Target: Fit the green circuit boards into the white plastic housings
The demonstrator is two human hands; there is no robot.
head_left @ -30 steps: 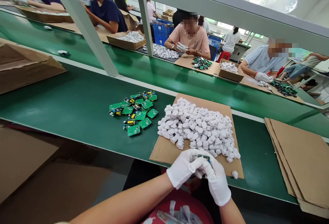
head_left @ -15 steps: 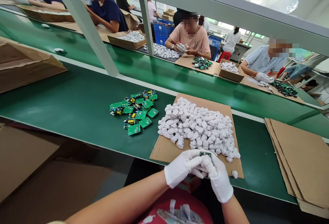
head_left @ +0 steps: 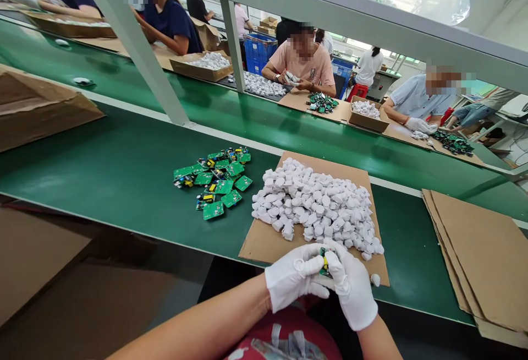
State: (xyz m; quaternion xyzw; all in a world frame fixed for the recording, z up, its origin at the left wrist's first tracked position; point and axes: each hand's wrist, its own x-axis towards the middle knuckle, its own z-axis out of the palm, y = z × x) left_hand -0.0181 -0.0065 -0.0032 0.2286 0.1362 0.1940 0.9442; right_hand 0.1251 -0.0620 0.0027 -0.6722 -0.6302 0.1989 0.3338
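Note:
Both my hands wear white gloves and meet at the table's front edge. Between them is a small green circuit board (head_left: pixel 324 265) with a yellow part on it; the fingers hide much of it. My left hand (head_left: pixel 295 273) is closed on the board from the left. From the right, my right hand (head_left: pixel 348 280) grips it, thumb over its face. Just beyond the hands, a heap of small white plastic pieces (head_left: pixel 317 200) lies on a flat cardboard sheet (head_left: pixel 258 241). One loose white piece (head_left: pixel 375 280) sits right of my right hand.
Left of the heap, several circuit boards (head_left: pixel 223 186) lie on the green table (head_left: pixel 124 167). Cardboard sheets (head_left: pixel 474 255) are stacked at the right, and a cardboard box (head_left: pixel 41 107) stands far left. Beyond a metal frame post (head_left: pixel 144 57) runs a green conveyor (head_left: pixel 264 120); co-workers sit across it.
The circuit board has been turned between my hands, so its yellow part now shows. My fingers have shifted around it. The view has moved slightly.

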